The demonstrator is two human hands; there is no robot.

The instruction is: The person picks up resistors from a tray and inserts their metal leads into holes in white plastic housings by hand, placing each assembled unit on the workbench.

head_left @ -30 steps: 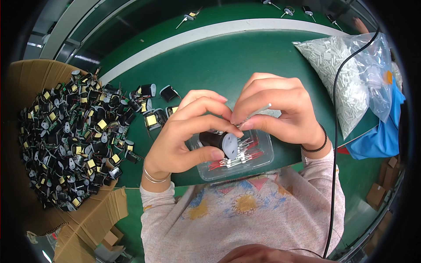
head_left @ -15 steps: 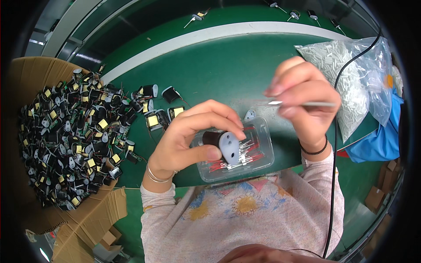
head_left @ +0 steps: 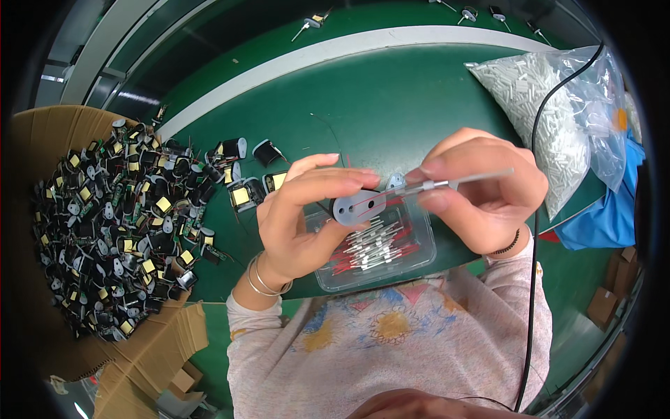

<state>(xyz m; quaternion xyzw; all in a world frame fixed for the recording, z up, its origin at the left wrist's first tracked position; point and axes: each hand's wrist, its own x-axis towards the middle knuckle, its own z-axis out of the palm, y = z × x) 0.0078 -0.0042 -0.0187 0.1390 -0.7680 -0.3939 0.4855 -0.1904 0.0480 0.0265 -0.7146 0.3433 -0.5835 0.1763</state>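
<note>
My left hand (head_left: 293, 220) grips a small black device by its body, between thumb and fingers. The device's grey oval end cap (head_left: 359, 207), with dark round holes, faces up and to the right. Pinched in my right hand (head_left: 492, 188) is a thin whitish rod (head_left: 481, 177), its near end blurred close beside the cap. A thin red wire lies across the cap's face; whether it enters a hole I cannot tell. Below both hands sits a clear plastic tub (head_left: 424, 257), holding many red wires with white sleeves (head_left: 373, 244). Another grey cap (head_left: 396, 181) shows just past the tub's far rim.
A cardboard box (head_left: 63, 126) heaped with similar black devices (head_left: 118, 230) stands at left, and several lie loose on the green table (head_left: 363, 91). At right rests a clear bag of white tubes (head_left: 544, 119). A black cable (head_left: 536, 244) hangs down past my right arm.
My right hand has come down and left with the rod, close to the cap. My left hand has lifted slightly and turned the device, so the cap now lies more sideways.
</note>
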